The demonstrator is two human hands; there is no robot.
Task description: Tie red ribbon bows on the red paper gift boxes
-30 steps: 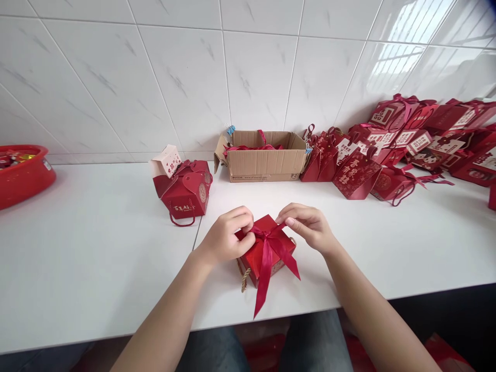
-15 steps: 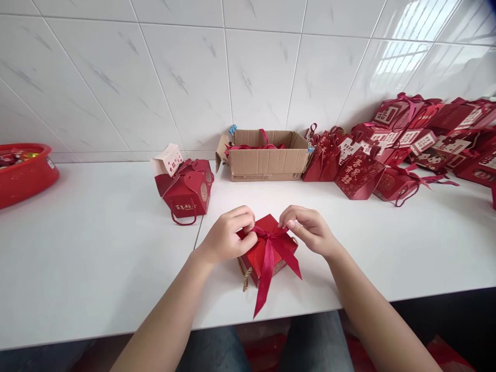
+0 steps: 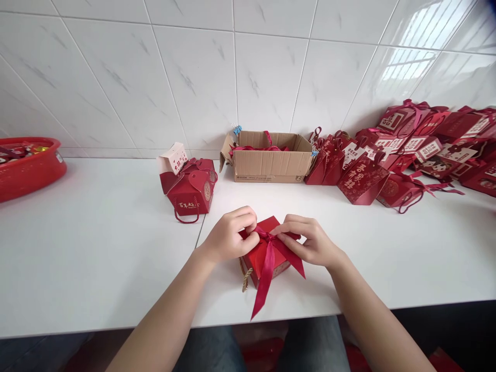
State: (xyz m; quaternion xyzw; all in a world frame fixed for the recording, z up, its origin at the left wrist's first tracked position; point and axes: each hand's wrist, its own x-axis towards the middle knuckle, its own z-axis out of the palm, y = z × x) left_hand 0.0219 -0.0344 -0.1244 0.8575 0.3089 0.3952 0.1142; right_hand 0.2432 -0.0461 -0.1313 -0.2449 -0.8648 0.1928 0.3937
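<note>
A red gift box [image 3: 259,255] sits near the table's front edge, with a twisted gold cord handle [image 3: 247,279] on its left side. Across its top lies a crimson ribbon [image 3: 265,279] tied in a bow, its two tails hanging down over the front. My left hand [image 3: 234,235] is closed, pinching the bow's left loop between thumb and fingers. At the knot, my right hand [image 3: 308,238] has its thumb and fingertips closed on the ribbon's right side. The right loop is partly hidden under that hand.
A dark red box with rope handles [image 3: 189,188] stands at left behind my hands. Against the tiled wall is a cardboard box [image 3: 269,166] containing red ribbon. Many red gift boxes [image 3: 362,178] pile up at right. A red basin [image 3: 31,173] stands far left.
My right hand has moved from the right loop's outer part inward to the knot. My left hand keeps its pinch. The view has shifted slightly.
</note>
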